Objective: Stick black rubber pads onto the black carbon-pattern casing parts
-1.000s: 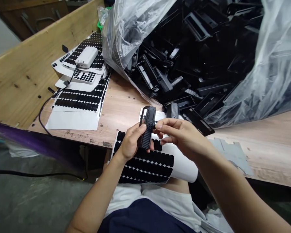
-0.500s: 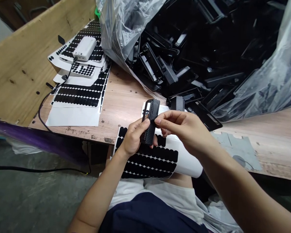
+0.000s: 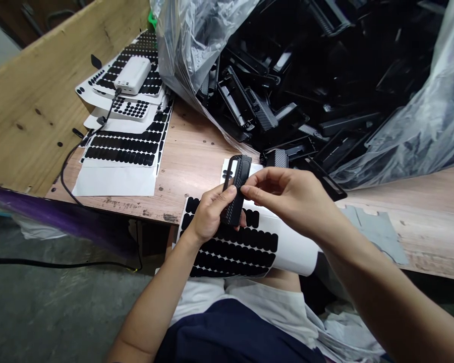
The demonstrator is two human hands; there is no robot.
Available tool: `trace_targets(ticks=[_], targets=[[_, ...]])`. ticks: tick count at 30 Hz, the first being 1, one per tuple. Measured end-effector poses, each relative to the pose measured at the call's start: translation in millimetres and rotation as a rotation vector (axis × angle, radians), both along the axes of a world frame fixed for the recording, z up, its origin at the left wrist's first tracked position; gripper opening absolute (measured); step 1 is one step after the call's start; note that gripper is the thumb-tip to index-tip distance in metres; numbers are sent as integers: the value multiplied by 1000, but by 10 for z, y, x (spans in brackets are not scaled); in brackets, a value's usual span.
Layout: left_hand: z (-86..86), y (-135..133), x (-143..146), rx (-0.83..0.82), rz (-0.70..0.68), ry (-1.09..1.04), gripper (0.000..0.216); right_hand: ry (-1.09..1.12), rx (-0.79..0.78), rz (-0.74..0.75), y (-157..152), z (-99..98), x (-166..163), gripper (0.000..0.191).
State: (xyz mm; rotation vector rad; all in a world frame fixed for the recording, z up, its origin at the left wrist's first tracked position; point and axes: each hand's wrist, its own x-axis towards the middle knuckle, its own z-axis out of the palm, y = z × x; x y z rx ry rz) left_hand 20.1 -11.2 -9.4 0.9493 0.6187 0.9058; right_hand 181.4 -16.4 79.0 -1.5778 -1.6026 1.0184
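My left hand [image 3: 208,214] is closed around a black carbon-pattern plastic part [image 3: 236,189], held upright over the table edge. My right hand [image 3: 287,199] presses its thumb and forefinger on the middle of that part, the other fingers curled. Under both hands a white sheet of black oval pads [image 3: 234,247] hangs from the table edge onto my lap.
A big clear plastic bag [image 3: 196,45] spills a heap of black plastic parts [image 3: 306,85] over the wooden table [image 3: 189,161]. More pad sheets [image 3: 121,151] lie at the left with a white power bank [image 3: 132,74] and its black cable [image 3: 66,166]. A wooden board [image 3: 41,96] walls the left side.
The view has shifted slightly upward since a second ago. My right fingers have moved along the part's face; the left hand keeps its grip.
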Motion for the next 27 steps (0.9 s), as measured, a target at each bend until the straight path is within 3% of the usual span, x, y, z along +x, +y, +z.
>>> trace_targets(ticks=[5, 8, 12, 14, 17, 21, 27], targets=[[36, -2, 13, 43, 4, 13, 43, -24, 39, -10, -16, -37, 89, 48], [66, -6, 20, 38, 4, 2, 41, -191, 55, -50, -94, -191, 226, 37], [84, -1, 14, 6, -5, -24, 41, -421, 44, 120, -282, -412, 391, 22], [83, 7, 7, -8, -18, -33, 45, -351, 93, 157, -352, -403, 441, 20], [82, 21, -2, -12, -47, -25, 48, -101, 135, 51, -331, -227, 483, 18], [97, 34, 2, -13, -43, -7, 45, 267, -3, -74, -74, 15, 481, 34], [124, 33, 6, -65, -53, -38, 47, 329, -126, 16, 228, 59, 378, 47]])
